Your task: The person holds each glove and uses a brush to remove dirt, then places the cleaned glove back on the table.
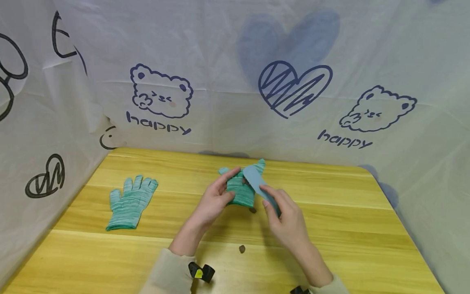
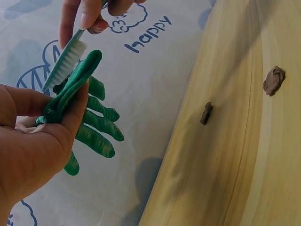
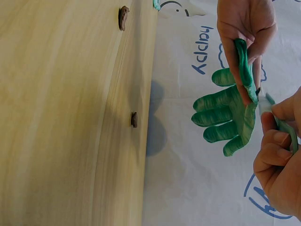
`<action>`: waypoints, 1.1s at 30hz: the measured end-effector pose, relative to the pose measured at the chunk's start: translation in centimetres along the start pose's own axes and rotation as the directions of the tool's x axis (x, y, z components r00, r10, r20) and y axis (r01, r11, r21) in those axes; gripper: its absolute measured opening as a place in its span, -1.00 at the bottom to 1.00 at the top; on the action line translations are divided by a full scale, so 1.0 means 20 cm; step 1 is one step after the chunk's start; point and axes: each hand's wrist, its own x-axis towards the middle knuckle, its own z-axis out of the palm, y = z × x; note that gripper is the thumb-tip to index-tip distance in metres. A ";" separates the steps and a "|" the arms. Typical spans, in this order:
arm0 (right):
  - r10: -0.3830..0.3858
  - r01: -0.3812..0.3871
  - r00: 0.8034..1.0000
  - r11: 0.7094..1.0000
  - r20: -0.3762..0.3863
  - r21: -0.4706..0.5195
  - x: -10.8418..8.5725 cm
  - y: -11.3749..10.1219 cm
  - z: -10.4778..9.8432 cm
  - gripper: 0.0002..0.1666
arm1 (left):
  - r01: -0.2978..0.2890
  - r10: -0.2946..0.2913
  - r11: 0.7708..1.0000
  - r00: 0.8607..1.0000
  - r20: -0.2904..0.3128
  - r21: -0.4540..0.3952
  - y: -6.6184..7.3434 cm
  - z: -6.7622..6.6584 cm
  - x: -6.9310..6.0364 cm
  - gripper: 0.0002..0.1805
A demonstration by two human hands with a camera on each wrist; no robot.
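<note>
A green knitted glove (image 1: 240, 195) hangs above the table, held at its cuff by my left hand (image 1: 214, 198), thumb on the near face. In the left wrist view the fingers of the glove (image 2: 99, 136) dangle loosely. My right hand (image 1: 288, 216) grips a light blue brush (image 1: 256, 178) by its handle. White bristles (image 2: 70, 61) face the glove beside a dark brown smear (image 1: 244, 180). Whether they touch it is hard to tell. In the right wrist view the brush (image 3: 268, 101) is partly hidden by the right fingers.
A second green glove (image 1: 130, 204) lies flat on the wooden table (image 1: 349, 237), to the left. Two brown lumps sit on the tabletop: one lump (image 1: 242, 249) nearer me, another lump (image 1: 253, 210) below the held glove. A printed white cloth (image 1: 220, 102) rises behind the table.
</note>
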 end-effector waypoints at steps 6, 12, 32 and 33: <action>0.063 -0.064 0.998 0.998 -0.018 -0.024 0.00 0.01 -0.01 -0.49 | 0.014 -0.014 1.000 1.000 0.004 0.011 0.00 0.03 0.00 -0.28; 0.053 -0.053 0.997 0.999 -0.060 0.008 0.00 0.01 -0.01 -0.45 | 0.067 -0.067 0.998 0.998 0.004 -0.016 -0.01 0.04 0.00 -0.28; -0.064 0.064 0.997 0.998 0.045 0.021 -0.01 -0.01 0.03 -0.46 | 0.038 -0.040 0.998 0.998 -0.049 -0.048 0.00 0.04 -0.01 -0.27; -0.061 0.061 0.997 0.998 0.046 0.017 -0.02 -0.01 0.03 -0.47 | 0.037 -0.039 0.998 0.998 -0.047 -0.048 0.00 0.04 -0.01 -0.27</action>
